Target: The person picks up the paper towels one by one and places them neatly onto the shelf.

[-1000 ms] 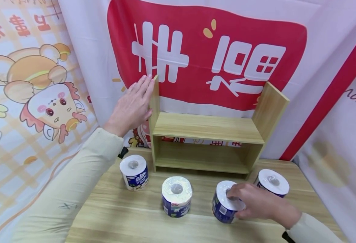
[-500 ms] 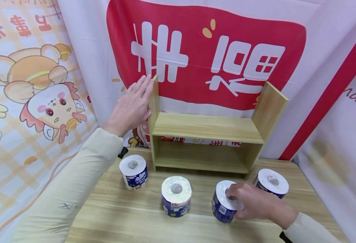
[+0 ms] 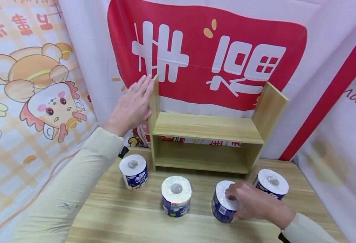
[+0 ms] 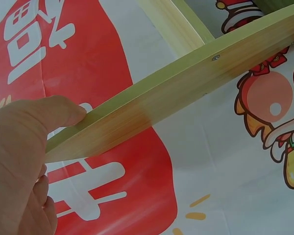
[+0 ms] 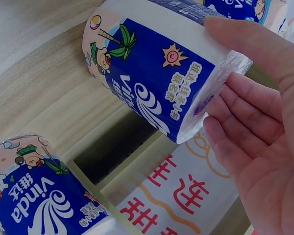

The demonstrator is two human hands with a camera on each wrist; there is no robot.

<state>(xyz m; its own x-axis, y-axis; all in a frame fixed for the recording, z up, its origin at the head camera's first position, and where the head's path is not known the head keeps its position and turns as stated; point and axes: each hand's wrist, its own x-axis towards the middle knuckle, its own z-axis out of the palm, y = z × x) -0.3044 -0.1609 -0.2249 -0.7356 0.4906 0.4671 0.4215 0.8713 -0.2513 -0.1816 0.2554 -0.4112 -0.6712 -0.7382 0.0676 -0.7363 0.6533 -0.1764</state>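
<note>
A: Left hand [image 3: 132, 106]?
B: Flat, fingers straight, against the light wooden two-tier shelf [image 3: 206, 130], left panel.
A: Right hand [image 3: 252, 202]?
B: Gripping the blue-wrapped white tissue roll [image 3: 223, 204], upright, before the shelf's right end.

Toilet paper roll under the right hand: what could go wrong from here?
The right hand grips the roll from its top edge over smooth plastic wrap, so it might slip when lifted. A neighbouring roll stands close by the wrist and could be knocked. The left hand only rests flat against the shelf side panel, so a bump might shift it.
</note>
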